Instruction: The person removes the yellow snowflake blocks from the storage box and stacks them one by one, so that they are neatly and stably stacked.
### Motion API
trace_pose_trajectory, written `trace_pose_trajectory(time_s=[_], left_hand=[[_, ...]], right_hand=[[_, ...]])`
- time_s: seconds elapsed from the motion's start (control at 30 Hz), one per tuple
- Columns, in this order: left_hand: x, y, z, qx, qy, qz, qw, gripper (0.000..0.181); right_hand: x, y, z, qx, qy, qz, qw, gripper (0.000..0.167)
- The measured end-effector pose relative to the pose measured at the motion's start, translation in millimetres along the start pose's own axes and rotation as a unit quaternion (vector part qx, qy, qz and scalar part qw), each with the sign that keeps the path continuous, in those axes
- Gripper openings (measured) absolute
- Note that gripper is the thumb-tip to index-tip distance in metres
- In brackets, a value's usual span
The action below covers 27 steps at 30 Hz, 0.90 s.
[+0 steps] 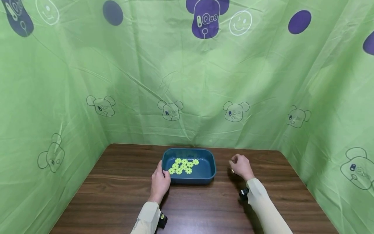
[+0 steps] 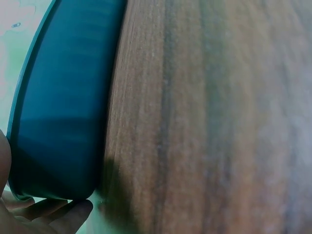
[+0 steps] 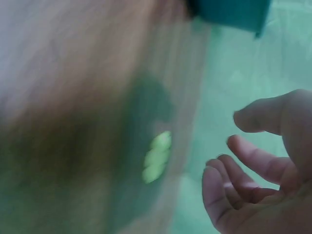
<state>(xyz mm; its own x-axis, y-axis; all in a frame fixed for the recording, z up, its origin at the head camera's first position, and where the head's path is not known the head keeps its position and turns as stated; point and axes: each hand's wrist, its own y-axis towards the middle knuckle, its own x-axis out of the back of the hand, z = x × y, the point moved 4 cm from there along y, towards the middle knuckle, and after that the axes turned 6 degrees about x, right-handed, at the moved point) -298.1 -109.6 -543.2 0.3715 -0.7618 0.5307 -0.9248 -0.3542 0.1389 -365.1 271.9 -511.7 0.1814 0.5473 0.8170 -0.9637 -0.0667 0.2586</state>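
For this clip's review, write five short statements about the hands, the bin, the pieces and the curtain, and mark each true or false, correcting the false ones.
1. The left hand holds the blue bin at its left end. True.
2. The right hand is inside the blue bin. False: it is over the table, to the right of the bin.
3. Several yellow-green pieces lie inside the blue bin. True.
4. The right hand pinches a piece. False: nothing shows between its thumb and fingertips; a loose piece lies on the table.
5. The curtain behind the table is green with printed figures. True.
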Motion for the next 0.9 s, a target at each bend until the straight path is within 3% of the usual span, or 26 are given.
trace_pose_trajectory(time_s=[0.13, 0.27, 0.43, 0.6, 0.9], left_hand=[[-0.7, 1.2, 0.0, 0.003, 0.000, 0.002, 1.0000, 0.057], [-0.6, 2.1, -0.7, 0.007, -0.002, 0.003, 1.0000, 0.057], [-0.4, 3.4, -0.7, 0.007, -0.001, 0.006, 1.0000, 0.058], [1.7, 5.0, -2.0, 0.002, -0.001, 0.002, 1.0000, 0.058], [1.9, 5.7, -5.6, -0.008, -0.004, -0.004, 1.0000, 0.056]], right_hand=[[7, 10.4, 36, 0.041, 0.019, -0.038, 0.9982, 0.019], [5, 18.5, 74, 0.073, 0.036, -0.037, 0.9960, 0.019], [-14, 22.7, 116, 0.092, 0.059, 0.012, 0.9940, 0.024], [-47, 21.1, 145, 0.117, 0.062, 0.073, 0.9885, 0.024], [-91, 16.0, 156, 0.078, 0.048, 0.182, 0.9790, 0.030]])
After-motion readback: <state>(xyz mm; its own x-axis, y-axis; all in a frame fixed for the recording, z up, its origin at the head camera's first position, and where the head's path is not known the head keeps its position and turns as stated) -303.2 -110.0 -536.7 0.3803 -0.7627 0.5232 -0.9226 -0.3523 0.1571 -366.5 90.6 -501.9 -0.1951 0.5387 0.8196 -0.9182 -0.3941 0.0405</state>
